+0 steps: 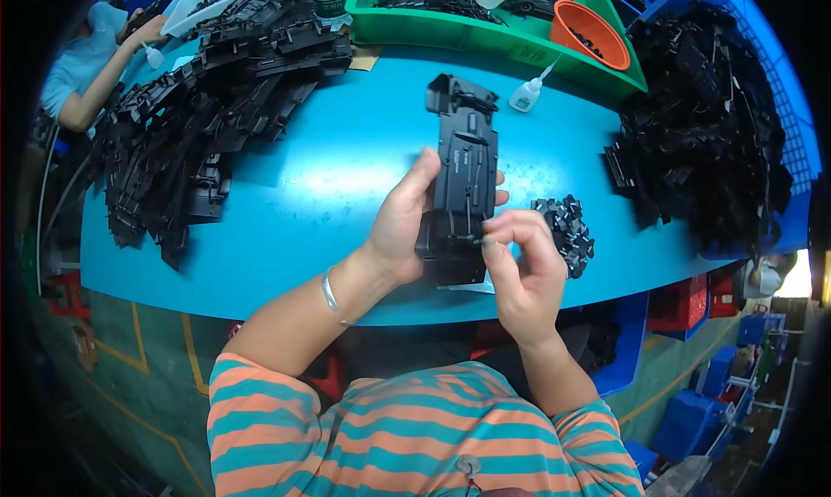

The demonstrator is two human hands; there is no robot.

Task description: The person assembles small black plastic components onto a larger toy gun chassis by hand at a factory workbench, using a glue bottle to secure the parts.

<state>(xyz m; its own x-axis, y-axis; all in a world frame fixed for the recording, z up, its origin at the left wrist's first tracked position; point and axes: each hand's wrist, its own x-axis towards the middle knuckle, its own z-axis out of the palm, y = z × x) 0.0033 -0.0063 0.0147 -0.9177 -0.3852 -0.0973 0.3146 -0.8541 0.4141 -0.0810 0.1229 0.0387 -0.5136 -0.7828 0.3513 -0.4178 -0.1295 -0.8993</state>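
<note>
My left hand (405, 211) is wrapped round a long black plastic chassis (467, 164), held up over the blue table. Its thumb lies along the left edge and fingertips show past the right edge. At the lower right corner of the chassis, my right hand (526, 267) has thumb and forefinger pinched together; whatever is between them is too small to make out. Just right of that hand lies a pile of small black parts (567, 229). A small white dropper bottle (526, 94) stands beyond the chassis, near the green tray.
Heaped black chassis (216, 107) cover the table's left side. More black parts (701, 125) fill the right, by a blue crate (801, 107). At the back, a green tray (485, 40) holds an orange bowl (593, 34). Another person's arm (104, 81) reaches in at far left.
</note>
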